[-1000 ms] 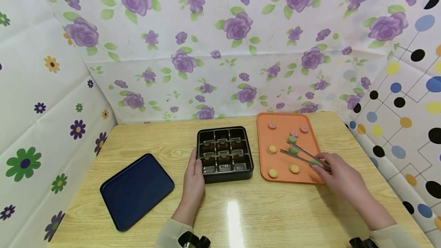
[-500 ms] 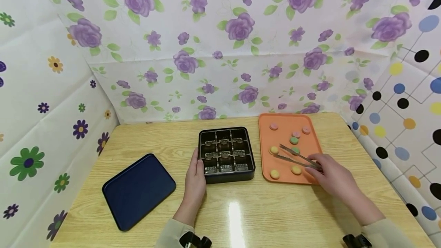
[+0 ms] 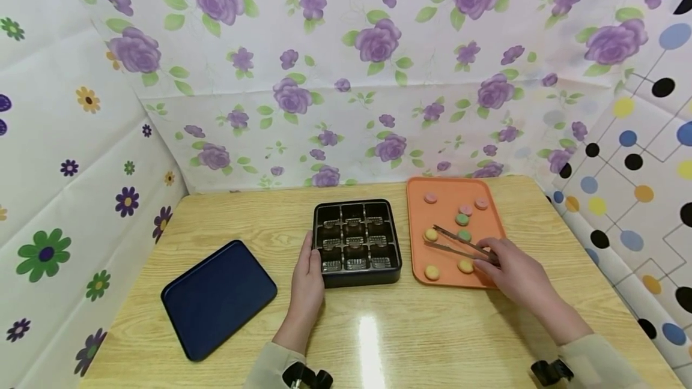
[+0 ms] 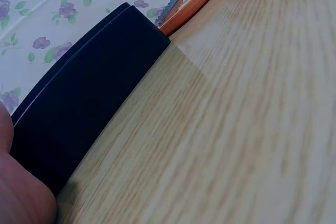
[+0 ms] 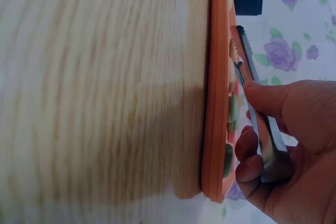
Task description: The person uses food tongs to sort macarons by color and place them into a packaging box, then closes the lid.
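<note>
My right hand (image 3: 516, 269) grips metal tongs (image 3: 459, 250) over the orange tray (image 3: 449, 192). The parted tong tips stand on either side of a yellow macaron (image 3: 430, 235); I cannot tell whether they touch it. Two more yellow macarons, including one at the near left (image 3: 432, 272), lie on the tray with green macarons (image 3: 462, 219) and three pink macarons (image 3: 430, 197). In the right wrist view, a green macaron (image 5: 228, 161) sits near the hand. My left hand (image 3: 306, 281) rests along the left side of a black box (image 3: 357, 277), its fingers straight.
A clear insert (image 3: 354, 241) divides the box into several compartments. A dark blue rectangular lid or tray (image 3: 218, 299) lies at an angle on the wooden table (image 3: 335, 341), left of the box. Flowered cloth (image 3: 335, 107) hangs behind the table.
My right hand has moved the tongs left, from about a green macaron to the yellow macaron. My left hand has stayed against the box. The head view has shifted slightly.
</note>
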